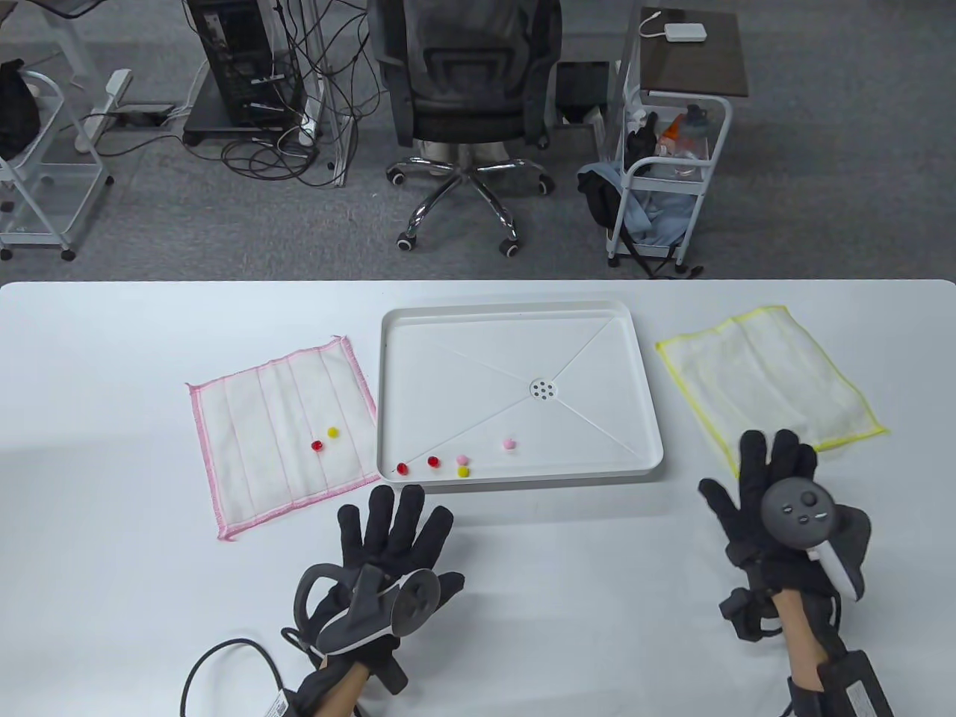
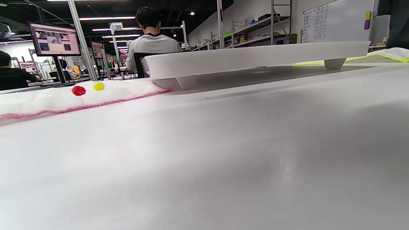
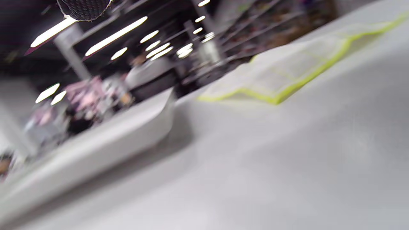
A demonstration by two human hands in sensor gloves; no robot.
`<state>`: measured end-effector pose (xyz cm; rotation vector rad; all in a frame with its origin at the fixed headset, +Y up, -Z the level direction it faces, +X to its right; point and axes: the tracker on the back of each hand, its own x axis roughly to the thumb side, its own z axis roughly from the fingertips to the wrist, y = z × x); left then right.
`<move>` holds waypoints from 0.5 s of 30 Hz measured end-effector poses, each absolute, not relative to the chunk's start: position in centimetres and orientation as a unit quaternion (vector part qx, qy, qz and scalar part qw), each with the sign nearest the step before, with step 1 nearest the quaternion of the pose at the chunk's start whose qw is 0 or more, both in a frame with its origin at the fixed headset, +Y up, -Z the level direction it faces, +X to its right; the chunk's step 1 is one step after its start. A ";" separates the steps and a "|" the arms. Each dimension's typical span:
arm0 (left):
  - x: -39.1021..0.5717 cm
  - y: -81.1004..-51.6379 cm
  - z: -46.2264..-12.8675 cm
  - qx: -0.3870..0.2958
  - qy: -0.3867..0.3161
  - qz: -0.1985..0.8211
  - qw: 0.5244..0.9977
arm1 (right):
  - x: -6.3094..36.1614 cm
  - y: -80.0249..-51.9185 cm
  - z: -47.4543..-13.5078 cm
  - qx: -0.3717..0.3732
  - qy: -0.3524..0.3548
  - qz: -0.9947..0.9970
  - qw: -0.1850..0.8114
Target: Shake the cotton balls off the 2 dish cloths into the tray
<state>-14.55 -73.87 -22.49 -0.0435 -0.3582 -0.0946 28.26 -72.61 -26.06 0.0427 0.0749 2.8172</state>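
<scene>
Cotton balls sit in two groups on a white table (image 1: pixel 149 597): a red one (image 1: pixel 317 446) and a yellow one (image 1: pixel 333 432) lie on the pink-edged dish cloth (image 1: pixel 261 418), spread flat just beyond the left hand (image 1: pixel 388 560), while five more, red, pink and yellow (image 1: pixel 463 471), rest along the near side of the white tray (image 1: pixel 642 418), ahead and to the right of that hand. Both gloved hands hover low over the table with fingers straight and spread, each grip apart and holding nothing. The right hand (image 1: pixel 784 515) has its fingertips at the near corner of the yellow-edged dish cloth (image 1: pixel 777 373), which lies flat with no balls on it. The right wrist view is blurred.
</scene>
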 end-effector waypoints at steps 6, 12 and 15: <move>-14.3 -74.6 -22.8 -0.040 -0.176 -0.071 0.981 | 23.5 -74.8 -24.4 0.066 0.122 0.990 0.027; -14.3 -75.0 -23.0 -0.060 -0.168 -0.081 0.981 | 22.8 -75.9 -24.3 0.086 0.143 0.986 0.013; -14.6 -75.1 -23.2 -0.072 -0.158 -0.081 0.982 | 22.7 -76.3 -24.4 0.089 0.156 0.984 0.011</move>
